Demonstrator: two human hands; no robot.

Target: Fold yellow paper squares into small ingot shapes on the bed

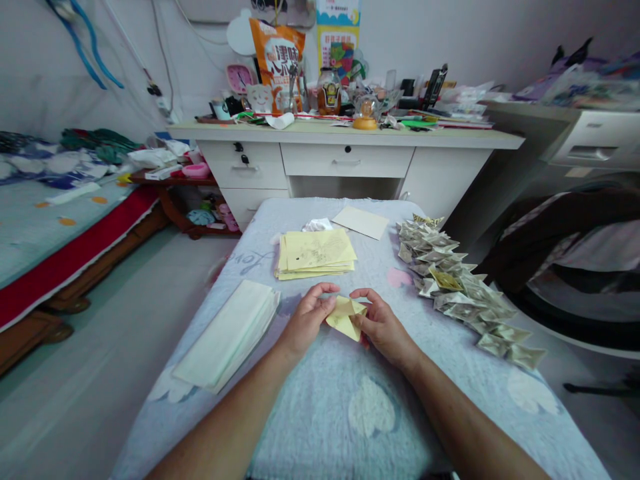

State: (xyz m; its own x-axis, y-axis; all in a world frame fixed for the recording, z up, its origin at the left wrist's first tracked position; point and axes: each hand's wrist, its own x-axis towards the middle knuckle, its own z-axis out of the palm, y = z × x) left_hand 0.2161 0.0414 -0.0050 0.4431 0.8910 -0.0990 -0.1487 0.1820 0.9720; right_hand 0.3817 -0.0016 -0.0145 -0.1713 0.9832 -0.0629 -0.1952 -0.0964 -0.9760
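Note:
Between my hands is a piece of yellow paper (345, 319), partly folded, held just above the cloth-covered table. My left hand (314, 311) pinches its left edge between thumb and fingers. On the other side my right hand (381, 323) grips the right edge, its thumb on the folds. Some fingertips are hidden behind the paper. Just beyond lies a stack of yellow paper sheets (317, 253), the top one printed with a dark drawing. To the left rests a stack of long pale paper (230, 333). Rows of folded paper pieces (460, 293) stand along the right side.
A pale card (361, 222) and a crumpled white tissue (318, 225) lie at the table's far end. Behind stands a white desk (345, 160) crowded with a jar, a snack bag and clutter. A washing machine (595, 143) is at right, a bed (65, 220) at left.

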